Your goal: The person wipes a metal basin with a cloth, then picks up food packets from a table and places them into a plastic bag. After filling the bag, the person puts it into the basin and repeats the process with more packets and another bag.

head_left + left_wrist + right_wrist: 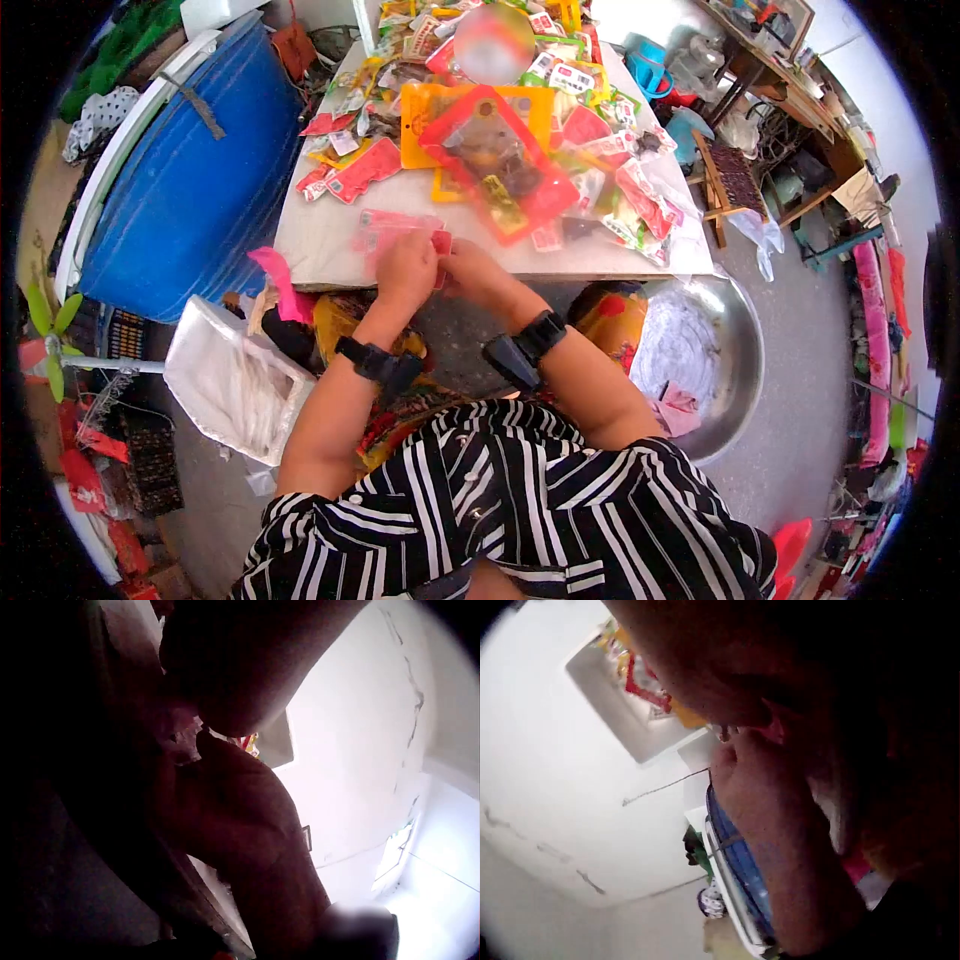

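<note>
Close together at the table's near edge, my left hand (406, 272) and right hand (478, 274) pinch a small pink plastic packet (441, 243) between curled fingers. Most of the packet is hidden by the fingers. Just beyond the left hand, more clear-and-pink packaging (378, 229) lies on the pale tabletop (330, 236). In the dark left wrist view, a crumpled bit of clear plastic (184, 742) shows between the two hands. The right wrist view has the fingertips meeting, with a trace of pink beside them.
A large red-edged food pouch (500, 165) overlaps a yellow pouch (418, 130) mid-table, among several heaped snack packets (370, 170). A metal basin (735, 400) holding pink scraps (680, 408) stands at right. At left are a blue tub (190, 190) and a white plastic-lined box (225, 370).
</note>
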Available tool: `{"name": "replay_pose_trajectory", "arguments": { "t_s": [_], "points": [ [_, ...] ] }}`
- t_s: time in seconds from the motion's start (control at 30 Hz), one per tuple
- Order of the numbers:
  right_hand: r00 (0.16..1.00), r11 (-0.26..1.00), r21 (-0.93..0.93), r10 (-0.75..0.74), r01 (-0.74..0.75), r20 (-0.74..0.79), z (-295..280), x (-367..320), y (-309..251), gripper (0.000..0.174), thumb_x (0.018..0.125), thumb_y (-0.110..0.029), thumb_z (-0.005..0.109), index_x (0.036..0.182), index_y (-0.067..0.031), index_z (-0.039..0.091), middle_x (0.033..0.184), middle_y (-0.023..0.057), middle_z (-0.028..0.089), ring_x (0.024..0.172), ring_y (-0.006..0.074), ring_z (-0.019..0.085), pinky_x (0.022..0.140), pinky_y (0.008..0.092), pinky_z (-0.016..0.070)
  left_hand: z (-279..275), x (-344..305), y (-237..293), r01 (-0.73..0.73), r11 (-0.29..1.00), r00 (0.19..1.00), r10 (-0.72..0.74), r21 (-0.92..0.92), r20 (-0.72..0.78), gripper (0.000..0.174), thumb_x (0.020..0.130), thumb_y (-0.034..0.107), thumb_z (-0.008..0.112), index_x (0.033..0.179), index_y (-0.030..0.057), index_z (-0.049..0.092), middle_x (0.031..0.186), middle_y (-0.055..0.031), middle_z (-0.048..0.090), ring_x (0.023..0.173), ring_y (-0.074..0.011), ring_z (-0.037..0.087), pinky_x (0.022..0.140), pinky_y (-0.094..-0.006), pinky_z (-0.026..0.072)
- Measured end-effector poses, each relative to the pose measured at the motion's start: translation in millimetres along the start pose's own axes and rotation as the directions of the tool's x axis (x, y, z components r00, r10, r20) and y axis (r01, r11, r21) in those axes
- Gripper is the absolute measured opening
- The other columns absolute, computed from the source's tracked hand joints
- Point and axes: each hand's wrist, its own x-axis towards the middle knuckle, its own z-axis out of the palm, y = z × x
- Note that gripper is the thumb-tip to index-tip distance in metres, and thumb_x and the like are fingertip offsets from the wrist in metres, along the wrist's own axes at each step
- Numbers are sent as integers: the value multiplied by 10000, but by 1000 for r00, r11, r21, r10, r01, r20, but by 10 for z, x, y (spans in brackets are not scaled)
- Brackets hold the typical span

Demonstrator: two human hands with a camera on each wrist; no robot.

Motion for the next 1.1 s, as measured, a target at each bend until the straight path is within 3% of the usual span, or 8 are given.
{"name": "replay_pose_trajectory", "arguments": {
  "t_s": [0.07,0.2,0.37,0.47,0.6,0.7,0.87,1.1],
  "points": [
    [997,943,-332,-6,-20,-79,-100,101,52,180,694,-188,517,766,-25,544,694,58,548,653,130,522,523,246,422,47,-40,-59,-15,999,1000,16,41,-11,142,734,168,419,716,37,468,693,-165,502,674,-337,485,575,-441,380],
    [908,773,-556,-412,305,-75,-166,346,345,170,699,-185,515,722,-20,549,609,60,533,530,138,511,457,247,399,131,-89,-112,-28,999,1000,28,25,-10,132,741,167,415,718,45,462,681,-167,497,660,-339,480,571,-442,376],
    [929,832,-479,-361,280,-85,9,499,434,204,694,-167,516,793,11,528,651,131,558,559,201,548,483,316,428,146,-112,-87,-22,996,1000,21,-89,-17,132,756,167,404,756,49,464,710,-168,504,674,-346,482,579,-439,375],
    [983,930,-320,-185,180,16,-2,529,441,135,724,-98,464,805,-10,527,585,50,511,492,111,477,424,239,369,110,-140,-121,-39,992,999,41,-121,17,147,753,182,427,808,53,471,755,-156,514,706,-342,485,592,-426,381],
    [981,907,-374,-183,195,69,2,370,337,178,705,-162,492,771,-2,534,630,92,544,521,176,526,463,296,418,-48,-315,-62,-86,989,996,82,-120,-42,258,695,187,521,919,66,478,893,-143,499,834,-323,465,691,-403,379],
    [981,857,-476,-176,195,84,-28,229,267,161,722,-141,458,764,2,521,595,49,517,477,116,498,421,246,402,-176,-470,-105,-362,931,923,365,52,-120,399,624,177,591,991,79,468,1011,-138,440,945,-310,410,796,-404,324],
    [993,906,-406,-99,120,71,-36,170,449,188,729,-174,462,769,1,520,599,47,521,500,135,517,445,247,430,-60,-505,-279,-382,885,912,407,266,-47,406,594,126,575,980,51,475,1032,-144,421,987,-310,382,835,-414,285],
    [998,994,95,-42,46,-48,36,-49,352,299,752,-221,477,966,-16,434,798,51,512,692,140,522,549,251,438,-94,-401,-359,-400,910,911,408,105,-62,312,658,75,482,967,39,486,941,-134,487,921,-293,434,830,-401,293]
  ]
}}
